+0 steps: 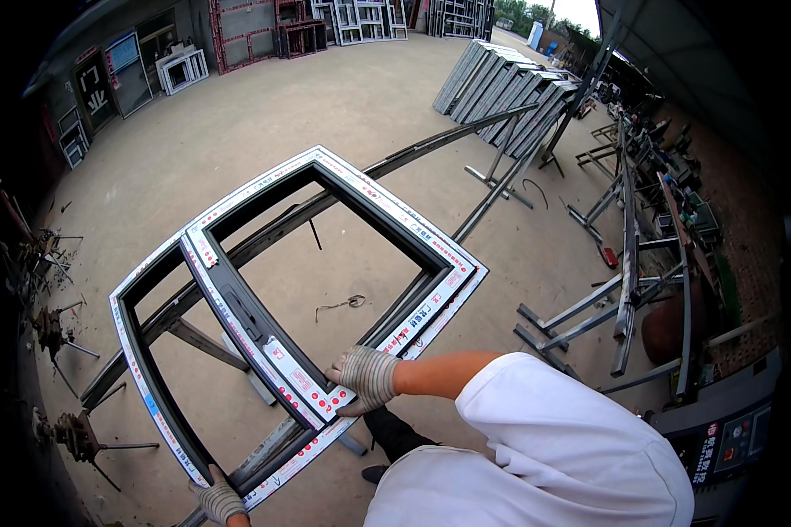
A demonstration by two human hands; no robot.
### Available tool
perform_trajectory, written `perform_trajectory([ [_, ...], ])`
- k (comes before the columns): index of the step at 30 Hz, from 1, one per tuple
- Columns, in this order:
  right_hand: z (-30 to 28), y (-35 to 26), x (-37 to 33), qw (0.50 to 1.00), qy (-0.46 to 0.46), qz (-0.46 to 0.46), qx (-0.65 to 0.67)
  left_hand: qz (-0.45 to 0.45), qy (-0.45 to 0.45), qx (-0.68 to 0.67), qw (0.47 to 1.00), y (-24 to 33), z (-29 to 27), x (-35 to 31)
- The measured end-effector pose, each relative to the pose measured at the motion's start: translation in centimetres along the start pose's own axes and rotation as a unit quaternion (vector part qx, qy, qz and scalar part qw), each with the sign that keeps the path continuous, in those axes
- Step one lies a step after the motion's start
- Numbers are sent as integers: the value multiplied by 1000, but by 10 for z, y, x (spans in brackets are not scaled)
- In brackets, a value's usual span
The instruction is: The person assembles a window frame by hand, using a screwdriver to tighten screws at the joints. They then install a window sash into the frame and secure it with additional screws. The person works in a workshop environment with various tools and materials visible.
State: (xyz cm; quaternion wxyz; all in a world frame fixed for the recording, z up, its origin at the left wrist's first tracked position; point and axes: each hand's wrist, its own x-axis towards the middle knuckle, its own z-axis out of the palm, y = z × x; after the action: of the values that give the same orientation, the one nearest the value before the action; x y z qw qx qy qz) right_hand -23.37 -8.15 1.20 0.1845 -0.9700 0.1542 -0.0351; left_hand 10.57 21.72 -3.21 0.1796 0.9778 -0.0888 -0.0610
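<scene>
A dark window frame [169, 430], its faces covered in white printed protective film, lies across long metal rails in front of me. A smaller sash [378, 198] fills its right part, and a crossbar with a dark lock strip [240, 305] divides the two openings. My right hand [366, 378], in a grey striped glove, is closed round the sash's near corner, the thumb side over the film. At the frame's near left corner my left hand [221, 499], gloved alike, wraps the outer edge. The undersides of both grips are hidden.
The long rail [431, 140] runs under the frame toward stacked wrapped frames [505, 92]. Metal trestles [580, 307] stand at right, beside a control panel [729, 439]. Stands with rods [79, 435] line the left. A wire loop [353, 301] lies on the floor.
</scene>
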Motion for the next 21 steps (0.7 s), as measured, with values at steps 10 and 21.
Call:
perform_trajectory([
  [10,2,1,-1,1000,-4,9,-5,-6,-6,6,1000,3,-2,-2],
  [21,4,2,0,1000,1,2,-8,-3,-7,9,1000,0,-1,1],
])
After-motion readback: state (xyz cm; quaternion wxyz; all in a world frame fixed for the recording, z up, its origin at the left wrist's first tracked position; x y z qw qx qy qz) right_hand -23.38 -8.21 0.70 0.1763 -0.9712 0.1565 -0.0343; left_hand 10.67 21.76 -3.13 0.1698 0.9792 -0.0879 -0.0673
